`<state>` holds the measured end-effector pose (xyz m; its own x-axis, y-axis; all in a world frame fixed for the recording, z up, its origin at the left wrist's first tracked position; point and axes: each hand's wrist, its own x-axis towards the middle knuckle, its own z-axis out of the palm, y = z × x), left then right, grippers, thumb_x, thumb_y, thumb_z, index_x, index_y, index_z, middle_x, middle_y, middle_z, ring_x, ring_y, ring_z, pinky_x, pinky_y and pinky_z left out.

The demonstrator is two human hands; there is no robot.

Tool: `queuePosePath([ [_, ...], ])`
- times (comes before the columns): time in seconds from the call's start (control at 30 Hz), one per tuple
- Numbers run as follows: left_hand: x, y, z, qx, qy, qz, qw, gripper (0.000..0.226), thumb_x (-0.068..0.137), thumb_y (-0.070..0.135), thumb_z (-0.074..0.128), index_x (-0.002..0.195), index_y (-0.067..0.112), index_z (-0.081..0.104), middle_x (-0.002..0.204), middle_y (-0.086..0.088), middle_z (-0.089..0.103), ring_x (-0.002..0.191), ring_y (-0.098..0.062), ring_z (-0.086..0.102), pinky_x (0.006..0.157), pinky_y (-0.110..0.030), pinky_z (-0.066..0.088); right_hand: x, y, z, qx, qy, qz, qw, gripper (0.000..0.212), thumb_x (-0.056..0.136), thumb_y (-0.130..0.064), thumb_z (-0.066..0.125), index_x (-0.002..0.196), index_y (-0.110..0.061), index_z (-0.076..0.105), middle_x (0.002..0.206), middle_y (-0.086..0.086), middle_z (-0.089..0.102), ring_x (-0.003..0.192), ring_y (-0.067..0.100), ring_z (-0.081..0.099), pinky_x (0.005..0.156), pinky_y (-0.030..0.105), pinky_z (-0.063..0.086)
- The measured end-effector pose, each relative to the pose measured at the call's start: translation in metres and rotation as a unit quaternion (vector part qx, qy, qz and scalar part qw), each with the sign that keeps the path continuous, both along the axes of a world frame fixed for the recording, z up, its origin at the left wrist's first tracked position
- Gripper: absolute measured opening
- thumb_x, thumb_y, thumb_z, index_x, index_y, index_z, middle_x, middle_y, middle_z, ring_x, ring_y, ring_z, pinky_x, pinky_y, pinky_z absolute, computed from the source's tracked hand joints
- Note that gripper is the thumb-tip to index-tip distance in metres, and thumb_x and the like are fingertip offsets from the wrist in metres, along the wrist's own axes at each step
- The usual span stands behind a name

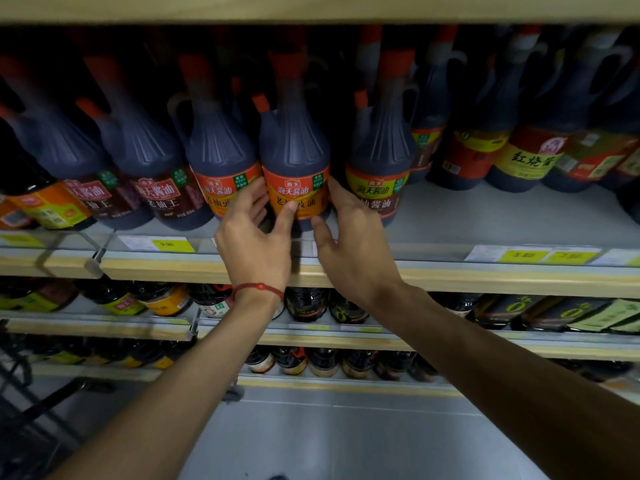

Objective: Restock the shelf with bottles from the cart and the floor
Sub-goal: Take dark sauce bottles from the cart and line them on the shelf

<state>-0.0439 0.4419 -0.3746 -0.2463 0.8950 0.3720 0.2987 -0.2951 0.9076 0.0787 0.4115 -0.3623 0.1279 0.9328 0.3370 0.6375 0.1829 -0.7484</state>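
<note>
We have both hands on one orange-labelled soy sauce jug [294, 150], which stands upright at the front edge of the grey shelf [485, 220], and we place everything else from this jug. Our left hand [254, 244] grasps its left side: the thumb presses on the front of the label and the fingers curl round between it and the matching orange-labelled jug [221, 157] touching it on the left. Our right hand [349, 244] clasps its right side, fingers tucked into the gap beside the yellow-and-red-labelled jug [381, 157] just to its right, thumb reaching in under the label near the base. A red string bracelet [258, 288] circles the left wrist, below the jug. Directly beneath the jug, a rail of yellow price tags [173, 244] runs along the shelf front. Further below it, smaller dark bottles [304, 304] fill the lower tiers. Far down and to its left is a dark metal frame [31, 410], blurred.
</note>
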Motion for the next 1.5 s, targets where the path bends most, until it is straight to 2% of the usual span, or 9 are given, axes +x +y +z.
queuePosePath([
  [0.1, 0.011, -0.019, -0.001, 0.037, -0.009, 0.000, 0.999, 0.035, 0.090, 0.011, 0.077, 0.123, 0.011, 0.063, 0.122, -0.001, 0.068, 0.118, -0.010, 0.064, 0.104, -0.033, 0.052, 0.018, -0.014, -0.001, 0.015, 0.004, -0.018, 1.000, 0.028, 0.099, -0.013, 0.061, 0.127, -0.016, 0.066, 0.122, -0.001, 0.070, 0.109, 0.011, 0.065, 0.095, 0.031, 0.056],
  [0.23, 0.035, -0.026, 0.001, 0.065, 0.042, -0.057, 0.995, 0.027, 0.092, 0.010, 0.075, 0.117, 0.009, 0.065, 0.114, -0.003, 0.069, 0.109, -0.011, 0.066, 0.095, -0.031, 0.057, 0.056, -0.027, 0.001, 0.043, 0.018, -0.084, 0.995, 0.018, 0.092, -0.016, 0.067, 0.108, -0.020, 0.061, 0.104, -0.003, 0.066, 0.095, 0.006, 0.062, 0.080, 0.021, 0.050],
  [0.37, 0.060, -0.012, 0.010, 0.009, 0.057, -0.098, 0.994, 0.044, 0.091, 0.016, 0.077, 0.132, 0.010, 0.063, 0.129, -0.002, 0.067, 0.115, -0.009, 0.066, 0.099, -0.028, 0.056, 0.085, -0.015, 0.004, -0.022, -0.025, -0.133, 0.991, 0.046, 0.091, -0.028, 0.072, 0.128, -0.009, 0.051, 0.123, 0.007, 0.053, 0.111, 0.020, 0.052, 0.085, 0.021, 0.036],
  [0.47, 0.071, -0.007, 0.008, -0.004, 0.041, -0.111, 0.993, 0.048, 0.090, 0.014, 0.078, 0.135, 0.010, 0.063, 0.132, -0.002, 0.068, 0.120, -0.010, 0.065, 0.103, -0.032, 0.055, 0.093, -0.004, 0.009, -0.046, -0.022, -0.085, 0.995, 0.057, 0.094, -0.030, 0.073, 0.141, -0.008, 0.050, 0.137, 0.010, 0.054, 0.125, 0.022, 0.054, 0.099, 0.024, 0.042],
  [0.53, 0.073, -0.005, 0.005, -0.010, 0.031, -0.107, 0.994, 0.048, 0.089, 0.014, 0.078, 0.135, 0.010, 0.065, 0.130, -0.002, 0.069, 0.119, -0.010, 0.066, 0.103, -0.034, 0.055, 0.096, -0.001, 0.009, -0.039, -0.005, -0.046, 0.998, 0.054, 0.095, -0.026, 0.073, 0.142, -0.009, 0.052, 0.139, 0.010, 0.058, 0.128, 0.022, 0.057, 0.109, 0.037, 0.047],
  [0.6, 0.072, -0.003, 0.003, -0.011, 0.029, -0.103, 0.994, 0.047, 0.090, 0.016, 0.078, 0.135, 0.010, 0.066, 0.128, -0.002, 0.071, 0.118, -0.010, 0.067, 0.102, -0.035, 0.056, 0.097, 0.001, 0.007, -0.029, 0.007, -0.046, 0.998, 0.053, 0.095, -0.024, 0.074, 0.142, -0.008, 0.054, 0.138, 0.011, 0.060, 0.127, 0.024, 0.059, 0.108, 0.043, 0.048],
  [0.93, 0.069, -0.008, 0.001, 0.007, 0.053, -0.040, 0.998, 0.043, 0.090, 0.022, 0.078, 0.131, 0.010, 0.068, 0.126, 0.000, 0.069, 0.122, -0.011, 0.064, 0.110, -0.035, 0.049, 0.089, 0.006, -0.004, -0.012, -0.003, -0.089, 0.996, 0.050, 0.093, -0.036, 0.076, 0.133, -0.011, 0.060, 0.128, 0.009, 0.067, 0.118, 0.026, 0.064, 0.098, 0.046, 0.054],
  [1.1, 0.069, -0.010, 0.003, 0.015, 0.053, -0.028, 0.998, 0.038, 0.090, 0.018, 0.078, 0.126, 0.007, 0.070, 0.123, 0.001, 0.070, 0.119, -0.009, 0.065, 0.110, -0.029, 0.048, 0.085, 0.004, -0.006, 0.001, -0.009, -0.102, 0.995, 0.051, 0.093, -0.041, 0.075, 0.131, -0.011, 0.060, 0.127, 0.008, 0.067, 0.115, 0.024, 0.065, 0.095, 0.044, 0.055],
  [1.5, 0.069, -0.004, -0.005, 0.022, 0.032, -0.007, 0.999, 0.033, 0.090, 0.012, 0.077, 0.121, 0.005, 0.073, 0.120, -0.004, 0.073, 0.114, -0.013, 0.069, 0.106, -0.036, 0.053, 0.075, 0.000, -0.014, 0.034, -0.069, -0.134, 0.988, 0.050, 0.094, -0.048, 0.069, 0.131, -0.016, 0.059, 0.124, 0.005, 0.067, 0.107, 0.025, 0.066, 0.082, 0.038, 0.056],
])
